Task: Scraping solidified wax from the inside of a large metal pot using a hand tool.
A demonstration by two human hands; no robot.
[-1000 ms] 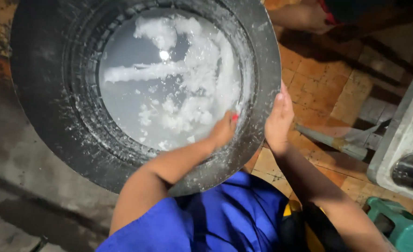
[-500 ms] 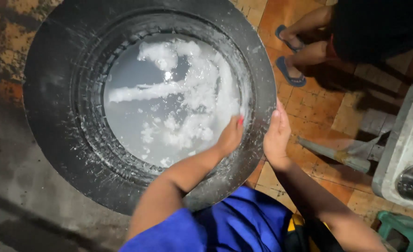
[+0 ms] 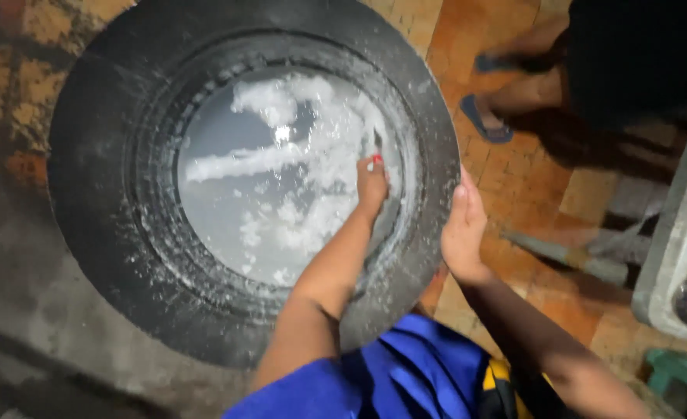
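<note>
A large black tyre-like tub (image 3: pixel 95 178) lies flat on the floor, filled with grey water (image 3: pixel 227 209) streaked with white foam (image 3: pixel 312 155). My left hand (image 3: pixel 372 182) reaches inside the tub at its right inner wall, fingers curled around something small and dark that I cannot make out. My right hand (image 3: pixel 462 229) presses flat against the tub's outer right rim, fingers together. My blue clothing (image 3: pixel 405 380) fills the bottom of the view.
Another person's legs and blue sandals (image 3: pixel 487 128) stand on the orange tiled floor (image 3: pixel 529 186) at upper right. A grey concrete basin edge (image 3: pixel 681 256) and a green stool (image 3: pixel 681 380) are at right. Rough grey concrete (image 3: pixel 17 310) lies left.
My left hand moved from the tub's near rim further up the right inner wall. The view shifted so the tub sits lower and the other person's feet show more.
</note>
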